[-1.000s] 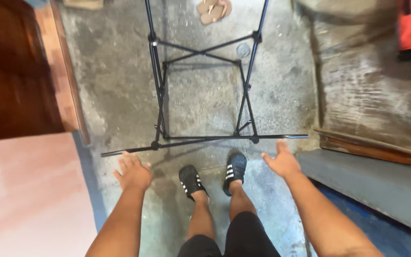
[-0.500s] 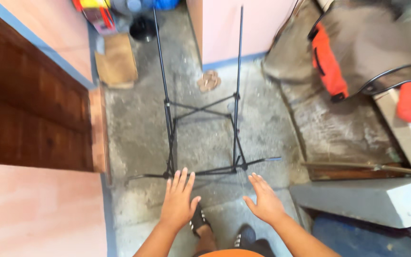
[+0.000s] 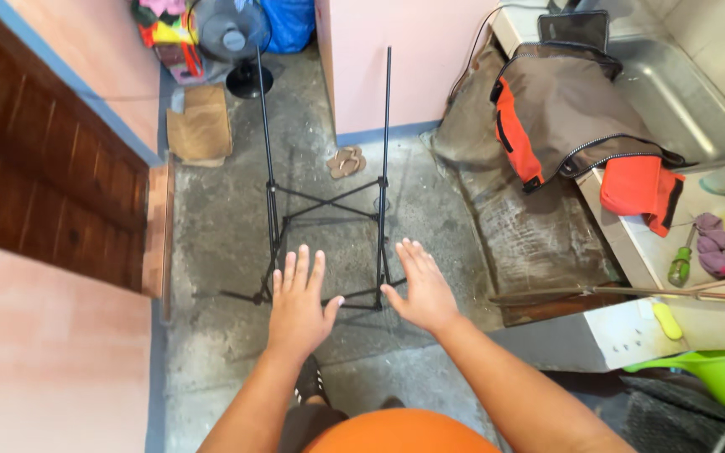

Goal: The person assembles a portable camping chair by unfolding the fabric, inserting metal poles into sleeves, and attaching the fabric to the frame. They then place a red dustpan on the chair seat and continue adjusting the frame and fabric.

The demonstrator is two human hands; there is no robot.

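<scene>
Hands higher than before — left hand (image 3: 298,304) and right hand (image 3: 420,288) spread, empty, above black folding stand (image 3: 325,201).

Home utility corner: steel sink (image 3: 673,92), fan (image 3: 232,38), sandals (image 3: 346,161)

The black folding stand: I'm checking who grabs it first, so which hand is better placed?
Probably the left hand: it sits just beside the folding stand's left upright. The right hand hovers slightly right of the other upright.

matt black metal stand (image 3: 326,210) on rough grey concrete floor (image 3: 220,226)
</scene>
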